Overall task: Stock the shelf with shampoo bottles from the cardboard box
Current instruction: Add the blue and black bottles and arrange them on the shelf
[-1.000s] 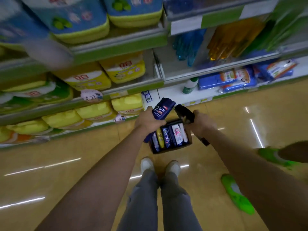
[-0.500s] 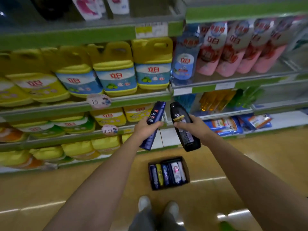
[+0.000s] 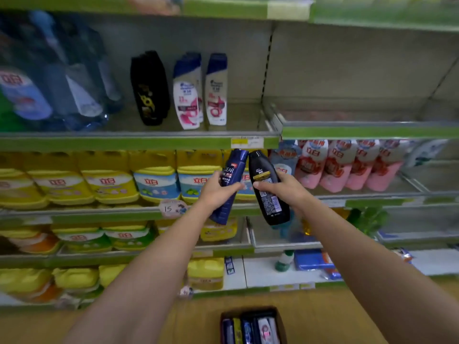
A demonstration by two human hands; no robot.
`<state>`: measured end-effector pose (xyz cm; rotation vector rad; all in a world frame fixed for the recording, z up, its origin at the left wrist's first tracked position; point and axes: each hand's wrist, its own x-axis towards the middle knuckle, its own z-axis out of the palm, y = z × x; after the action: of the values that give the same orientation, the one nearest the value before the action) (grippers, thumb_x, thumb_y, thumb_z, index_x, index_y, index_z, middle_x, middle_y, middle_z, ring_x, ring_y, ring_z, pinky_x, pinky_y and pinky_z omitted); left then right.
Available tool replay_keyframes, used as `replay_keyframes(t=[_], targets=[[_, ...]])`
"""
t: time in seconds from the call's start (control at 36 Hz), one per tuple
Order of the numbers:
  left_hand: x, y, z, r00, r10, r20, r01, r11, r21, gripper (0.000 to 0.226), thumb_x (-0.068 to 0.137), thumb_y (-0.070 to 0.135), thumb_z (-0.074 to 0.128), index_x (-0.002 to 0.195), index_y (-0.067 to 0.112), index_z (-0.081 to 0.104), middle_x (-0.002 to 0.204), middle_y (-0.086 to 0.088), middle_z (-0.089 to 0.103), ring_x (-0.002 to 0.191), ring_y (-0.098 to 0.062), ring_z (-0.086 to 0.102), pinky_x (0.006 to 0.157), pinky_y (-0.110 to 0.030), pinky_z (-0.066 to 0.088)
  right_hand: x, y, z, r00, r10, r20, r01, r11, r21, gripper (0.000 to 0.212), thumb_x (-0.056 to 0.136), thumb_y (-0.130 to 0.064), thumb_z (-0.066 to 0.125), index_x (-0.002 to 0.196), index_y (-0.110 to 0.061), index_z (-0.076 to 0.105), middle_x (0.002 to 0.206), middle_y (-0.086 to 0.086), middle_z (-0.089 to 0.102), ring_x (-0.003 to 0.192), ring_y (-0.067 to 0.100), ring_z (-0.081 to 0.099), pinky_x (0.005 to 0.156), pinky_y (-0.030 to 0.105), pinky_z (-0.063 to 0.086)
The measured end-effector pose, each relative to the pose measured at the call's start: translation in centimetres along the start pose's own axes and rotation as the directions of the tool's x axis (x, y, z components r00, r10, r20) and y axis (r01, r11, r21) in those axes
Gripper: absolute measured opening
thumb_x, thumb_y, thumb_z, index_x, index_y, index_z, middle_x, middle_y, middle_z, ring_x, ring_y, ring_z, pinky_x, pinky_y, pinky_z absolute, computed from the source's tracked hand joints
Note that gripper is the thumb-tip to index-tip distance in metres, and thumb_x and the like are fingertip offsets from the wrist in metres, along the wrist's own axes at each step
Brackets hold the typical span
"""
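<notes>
My left hand (image 3: 218, 192) grips a dark blue shampoo bottle (image 3: 231, 170), cap up and tilted right. My right hand (image 3: 283, 188) grips a black shampoo bottle (image 3: 268, 199), cap up and leaning left. The two caps nearly touch just under the green edge of the upper shelf (image 3: 139, 142). On that shelf stand a black bottle (image 3: 149, 90) and two white shampoo bottles (image 3: 201, 93). The cardboard box (image 3: 253, 325) sits on the floor at the bottom, holding several bottles.
Dark blue refill bags (image 3: 62, 78) crowd the upper shelf's left. Its right bay (image 3: 360, 112) holds nothing. Yellow detergent jugs (image 3: 154, 180) fill the shelves below, with pink pouches (image 3: 347, 165) to the right. The floor is tan tile.
Both hands have lifted the two bottles from the box up to just below the upper shelf. The view has tilted upward, so the box now lies at the bottom edge.
</notes>
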<state>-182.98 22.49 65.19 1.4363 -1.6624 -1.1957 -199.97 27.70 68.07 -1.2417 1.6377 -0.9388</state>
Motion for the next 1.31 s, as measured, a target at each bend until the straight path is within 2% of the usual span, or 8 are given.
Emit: replay_keyframes(t=[0.17, 0.33, 0.5, 0.69, 0.92, 1.06, 1.14, 1.31], targets=[[1.0, 3.4, -3.2, 0.990, 0.105, -0.091, -0.101, 0.994, 0.046, 0.043, 0.075, 0.040, 0.075, 0.104, 0.023, 0.047, 0.103, -0.002, 0.063, 0.090, -0.023, 0.062, 0.082, -0.036, 0.050, 0.9, -4.5, -0.5, 0.995, -0.097, 0.013, 0.097, 0.995, -0.039, 0.040, 0.079, -0.022, 0.074, 0.114, -0.012, 0.057, 0.092, 0.005, 0.068, 0.074, 0.014, 0.066, 0.057, 0.022, 0.050], [0.9, 5.7, -5.9, 0.975, 0.122, -0.187, -0.135, 0.989, -0.056, 0.056, 0.076, 0.034, 0.076, 0.121, 0.018, 0.048, 0.107, -0.001, 0.061, 0.094, -0.021, 0.060, 0.086, -0.034, 0.048, 2.1, -7.7, 0.1, 0.981, -0.179, 0.080, 0.190, 0.969, -0.159, 0.032, 0.079, -0.030, 0.074, 0.104, -0.017, 0.060, 0.099, 0.007, 0.069, 0.088, 0.021, 0.066, 0.078, 0.033, 0.053], [0.4, 5.6, -8.2, 0.958, 0.107, -0.266, -0.125, 0.991, -0.052, 0.043, 0.077, 0.032, 0.075, 0.107, 0.023, 0.045, 0.101, -0.002, 0.061, 0.089, -0.021, 0.060, 0.081, -0.033, 0.049, 3.1, -9.9, 2.0, 0.963, -0.222, 0.156, 0.246, 0.956, -0.162, 0.030, 0.079, -0.026, 0.074, 0.103, -0.019, 0.057, 0.096, 0.004, 0.067, 0.085, 0.020, 0.065, 0.077, 0.031, 0.052], [-0.7, 4.7, -11.4, 0.913, 0.057, -0.403, -0.071, 0.997, -0.019, 0.050, 0.079, 0.032, 0.073, 0.117, 0.014, 0.047, 0.102, 0.000, 0.057, 0.090, -0.019, 0.056, 0.078, -0.028, 0.043, 4.1, -12.4, 5.9, 0.938, -0.269, 0.219, 0.310, 0.933, -0.182, 0.040, 0.078, -0.024, 0.076, 0.112, -0.012, 0.059, 0.106, 0.008, 0.066, 0.097, 0.025, 0.064, 0.088, 0.036, 0.051], [0.3, 4.1, -17.1, 0.877, 0.076, -0.474, -0.067, 0.997, 0.035, 0.057, 0.077, 0.032, 0.076, 0.121, 0.011, 0.046, 0.102, 0.000, 0.055, 0.089, -0.017, 0.055, 0.075, -0.026, 0.041, 6.5, -16.3, 10.4, 0.910, -0.368, 0.193, 0.403, 0.894, -0.196, 0.047, 0.078, -0.022, 0.075, 0.119, -0.010, 0.055, 0.116, 0.010, 0.064, 0.106, 0.025, 0.060, 0.089, 0.035, 0.048], [2.2, 3.8, -21.1, 0.866, 0.083, -0.493, -0.072, 0.997, 0.041, 0.060, 0.074, 0.037, 0.077, 0.121, 0.013, 0.047, 0.111, -0.004, 0.059, 0.096, -0.021, 0.058, 0.082, -0.031, 0.046, 9.0, -18.7, 13.2, 0.913, -0.387, 0.130, 0.406, 0.894, -0.192, 0.047, 0.078, -0.025, 0.075, 0.118, -0.012, 0.054, 0.114, 0.004, 0.064, 0.104, 0.021, 0.060, 0.090, 0.037, 0.048], [3.3, 3.9, -23.3, 0.860, 0.109, -0.498, -0.085, 0.994, 0.071, 0.054, 0.076, 0.038, 0.075, 0.117, 0.013, 0.050, 0.105, -0.002, 0.060, 0.090, -0.018, 0.056, 0.075, -0.027, 0.041, 10.5, -19.8, 15.0, 0.918, -0.388, 0.075, 0.395, 0.911, -0.118, 0.041, 0.076, -0.024, 0.076, 0.110, -0.014, 0.055, 0.110, 0.006, 0.065, 0.102, 0.023, 0.061, 0.089, 0.038, 0.050], [5.4, 3.8, -26.0, 0.865, 0.168, -0.473, -0.127, 0.985, 0.117, 0.053, 0.078, 0.035, 0.074, 0.118, 0.011, 0.048, 0.101, 0.002, 0.056, 0.087, -0.014, 0.053, 0.069, -0.024, 0.038, 12.7, -21.3, 17.6, 0.917, -0.398, -0.011, 0.397, 0.916, -0.057, 0.050, 0.076, -0.025, 0.076, 0.120, -0.014, 0.053, 0.115, 0.007, 0.063, 0.106, 0.025, 0.059, 0.091, 0.040, 0.049]])
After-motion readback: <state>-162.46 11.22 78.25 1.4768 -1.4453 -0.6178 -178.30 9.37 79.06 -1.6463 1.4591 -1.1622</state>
